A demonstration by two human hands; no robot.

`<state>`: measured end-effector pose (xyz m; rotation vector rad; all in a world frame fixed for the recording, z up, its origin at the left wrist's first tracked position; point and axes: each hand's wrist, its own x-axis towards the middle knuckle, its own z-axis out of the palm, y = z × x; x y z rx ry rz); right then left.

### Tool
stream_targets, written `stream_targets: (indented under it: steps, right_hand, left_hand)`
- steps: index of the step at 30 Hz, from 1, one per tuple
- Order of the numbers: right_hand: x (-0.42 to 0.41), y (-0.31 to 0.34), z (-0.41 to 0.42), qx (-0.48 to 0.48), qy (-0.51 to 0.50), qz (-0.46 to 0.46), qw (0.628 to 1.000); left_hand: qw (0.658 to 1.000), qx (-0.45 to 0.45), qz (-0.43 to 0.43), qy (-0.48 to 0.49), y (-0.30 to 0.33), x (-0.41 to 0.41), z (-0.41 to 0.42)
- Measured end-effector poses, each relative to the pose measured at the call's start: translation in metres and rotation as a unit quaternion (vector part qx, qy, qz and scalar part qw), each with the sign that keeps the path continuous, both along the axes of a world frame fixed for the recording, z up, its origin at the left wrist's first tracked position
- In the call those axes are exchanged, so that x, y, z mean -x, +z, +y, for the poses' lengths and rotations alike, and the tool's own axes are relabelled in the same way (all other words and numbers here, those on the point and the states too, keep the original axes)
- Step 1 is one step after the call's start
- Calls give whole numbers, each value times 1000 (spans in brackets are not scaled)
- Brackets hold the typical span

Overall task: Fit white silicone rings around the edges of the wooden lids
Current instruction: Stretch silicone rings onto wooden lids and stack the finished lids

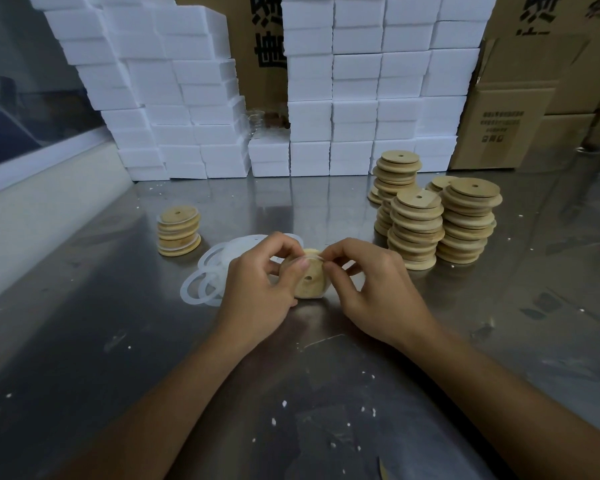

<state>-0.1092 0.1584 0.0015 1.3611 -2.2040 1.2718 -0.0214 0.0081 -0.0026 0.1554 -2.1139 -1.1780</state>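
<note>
Large black Chinese characters, cropped and unreadable, on cardboard boxes [262, 36]

A round wooden lid [309, 280] with a small centre hole stands tilted on edge at the centre of the frame, a white silicone ring [317, 257] apparently stretched over its upper rim. Loose white rings [201, 285] lie heaped just to its left. A short pile of ringed lids [178, 230] stands at left; taller stacks of bare lids [437, 220] rise at right.

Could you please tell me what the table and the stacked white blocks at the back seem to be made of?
Table: probably stainless steel, brushed, with dull reflections and scuffs. White blocks: probably foam, matte and grainy, with white crumbs scattered on the table.
</note>
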Motion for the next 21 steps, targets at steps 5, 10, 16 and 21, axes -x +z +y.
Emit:
stream_targets:
  steps: [5, 10, 16, 21]
  right_hand:
    - [-2, -4, -4, 43, -29, -58, 997]
    - [3, -4, -5, 51, -61, -140, 987]
    - [10, -3, -4, 43, -59, -198, 977]
    - [8, -3, -4, 43, -59, -186, 980]
  left_hand:
    - [996, -89, -8, -11, 1, 1, 2]
    - [996, -92, -14, -12, 0, 2, 0]
    - [997, -78, -16, -1, 1, 3, 1]
    - [993, -119, -21, 2, 0, 4, 1]
